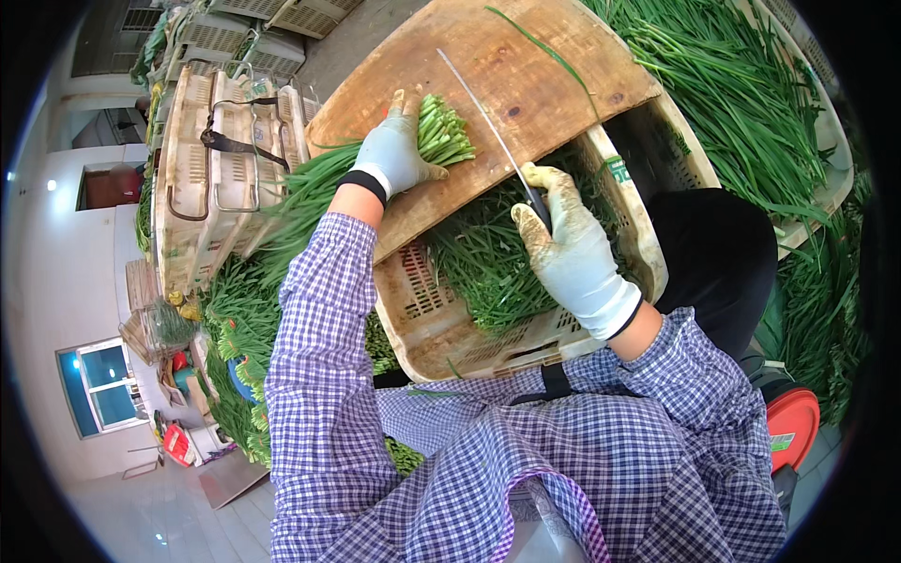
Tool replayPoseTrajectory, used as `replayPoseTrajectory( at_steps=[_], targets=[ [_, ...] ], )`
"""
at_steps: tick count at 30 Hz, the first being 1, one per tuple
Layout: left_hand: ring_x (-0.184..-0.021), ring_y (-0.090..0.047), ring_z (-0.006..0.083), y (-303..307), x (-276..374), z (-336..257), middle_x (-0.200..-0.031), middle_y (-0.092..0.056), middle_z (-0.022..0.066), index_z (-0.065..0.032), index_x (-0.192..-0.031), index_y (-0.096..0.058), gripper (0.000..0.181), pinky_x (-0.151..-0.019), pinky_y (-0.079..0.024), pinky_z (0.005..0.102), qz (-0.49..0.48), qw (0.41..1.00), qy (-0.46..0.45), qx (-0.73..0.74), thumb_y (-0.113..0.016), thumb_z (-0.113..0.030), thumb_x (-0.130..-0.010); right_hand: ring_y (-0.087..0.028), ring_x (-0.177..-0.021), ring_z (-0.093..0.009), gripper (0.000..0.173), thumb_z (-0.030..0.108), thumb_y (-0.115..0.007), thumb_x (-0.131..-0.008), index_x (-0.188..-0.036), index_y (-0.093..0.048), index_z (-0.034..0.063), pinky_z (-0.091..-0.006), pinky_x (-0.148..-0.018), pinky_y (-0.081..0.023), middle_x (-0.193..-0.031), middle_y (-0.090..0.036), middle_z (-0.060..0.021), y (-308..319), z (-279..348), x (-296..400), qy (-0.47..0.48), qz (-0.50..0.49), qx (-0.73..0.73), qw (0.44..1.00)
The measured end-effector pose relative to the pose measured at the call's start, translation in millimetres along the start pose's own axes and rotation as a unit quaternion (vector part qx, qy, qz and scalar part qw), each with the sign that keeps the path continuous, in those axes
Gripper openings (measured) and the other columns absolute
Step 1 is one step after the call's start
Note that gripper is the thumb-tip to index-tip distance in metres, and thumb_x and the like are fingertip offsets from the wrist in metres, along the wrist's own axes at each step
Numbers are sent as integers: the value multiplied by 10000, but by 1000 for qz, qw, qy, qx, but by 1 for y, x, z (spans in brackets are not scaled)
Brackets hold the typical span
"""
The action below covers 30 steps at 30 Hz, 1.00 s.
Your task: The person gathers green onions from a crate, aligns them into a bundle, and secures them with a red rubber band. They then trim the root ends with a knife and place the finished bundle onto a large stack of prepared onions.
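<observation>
My left hand, in a pale work glove, grips a bundle of green leafy stalks on a wooden board. The bundle's cut ends face right, while its long leaves trail off the board's left side. In my gloved right hand is the dark handle of a knife. Its long thin blade slants up and left across the board, a short way right of the stalk ends. The board rests over a plastic crate holding loose green leaves. One single leaf lies on the board's far part.
Long green stalks fill a container at the right. Stacked crates with metal handles stand at the left, above tied green bundles. A red round lid is near my right side.
</observation>
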<state>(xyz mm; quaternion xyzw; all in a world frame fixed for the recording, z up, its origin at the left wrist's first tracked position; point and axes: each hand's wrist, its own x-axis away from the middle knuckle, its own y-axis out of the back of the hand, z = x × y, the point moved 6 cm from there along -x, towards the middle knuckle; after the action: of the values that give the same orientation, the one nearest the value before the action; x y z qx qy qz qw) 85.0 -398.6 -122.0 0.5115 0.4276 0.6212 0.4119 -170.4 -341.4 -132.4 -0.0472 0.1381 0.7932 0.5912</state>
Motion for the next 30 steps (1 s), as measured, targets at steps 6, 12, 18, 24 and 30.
replayPoseTrajectory(
  at_steps=[6, 12, 18, 24, 30],
  targets=[
    [-1052, -652, 317, -17, -7, -6, -1090, -684, 158, -44, -1197, -634, 682, -906, -508, 412, 6, 998, 38, -53, -822, -442, -676, -607, -933, -338, 465, 58, -608, -893, -1348, -519, 18, -376, -794, -498, -1093, -596, -183, -24, 9, 19, 64, 53, 67, 994],
    [-905, -678, 327, -22, 7, -14, -923, -705, 129, -90, -957, -704, 380, -793, -498, 437, -76, 992, 94, -33, -756, -390, -729, -625, -1078, -331, 508, -2, -584, -901, -1398, -483, 20, -342, -912, -508, -1281, -597, -177, -28, 12, 26, -8, 123, 69, 990],
    [-930, -672, 331, -20, 7, -18, -961, -699, 130, -95, -973, -694, 320, -806, -496, 449, -59, 994, 88, -33, -716, -345, -776, -610, -661, -337, 253, 196, -614, -895, -1070, -619, 13, -436, -574, -505, -805, -586, -141, -27, 12, 24, 18, 71, 121, 990],
    [-966, -671, 337, -20, -1, -26, -1117, -669, 168, -75, -1133, -660, 448, -862, -524, 410, -41, 994, 12, -104, -665, -410, -835, -635, -707, -348, 253, 218, -596, -910, -1060, -617, 14, -447, -598, -517, -841, -615, -158, -28, 8, 17, -7, 93, 89, 992],
    [-967, -684, 322, -26, -14, -20, -1049, -702, 150, -78, -1055, -692, 386, -819, -537, 412, 21, 996, 43, -77, -663, -388, -828, -650, -733, -366, 286, 221, -581, -918, -1103, -608, 5, -450, -630, -530, -864, -636, -181, -25, 11, 7, -54, 131, 82, 986]
  ],
)
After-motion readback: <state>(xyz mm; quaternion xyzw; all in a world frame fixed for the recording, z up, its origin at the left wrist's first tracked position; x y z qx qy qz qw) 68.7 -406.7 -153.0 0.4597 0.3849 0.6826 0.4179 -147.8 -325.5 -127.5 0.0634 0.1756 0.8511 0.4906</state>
